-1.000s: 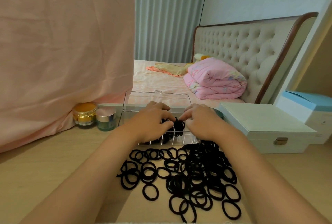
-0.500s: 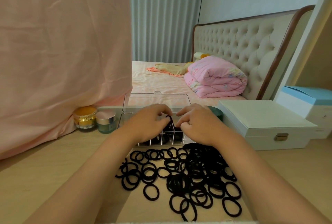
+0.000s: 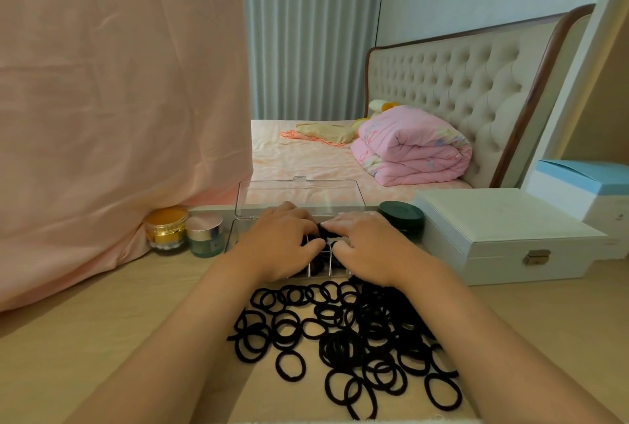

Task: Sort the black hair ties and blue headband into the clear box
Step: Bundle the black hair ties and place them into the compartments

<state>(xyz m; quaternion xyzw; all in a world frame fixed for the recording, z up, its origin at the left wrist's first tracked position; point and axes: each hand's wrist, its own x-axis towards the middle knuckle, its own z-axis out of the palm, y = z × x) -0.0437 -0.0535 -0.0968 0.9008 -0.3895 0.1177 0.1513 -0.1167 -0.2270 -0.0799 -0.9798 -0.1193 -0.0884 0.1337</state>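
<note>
The left hand (image 3: 282, 241) and right hand (image 3: 369, 241) rest on hair ties (image 3: 327, 236) inside the clear box (image 3: 239, 231); whether either grasps any cannot be told. Loose ties (image 3: 357, 338) lie before the box.

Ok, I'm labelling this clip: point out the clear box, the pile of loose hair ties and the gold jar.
clear box (image 3: 299, 193): head view, on its raised lid.
pile of loose hair ties (image 3: 377, 325): head view, on the dense middle.
gold jar (image 3: 165, 230): head view, on its body below the lid.
</note>
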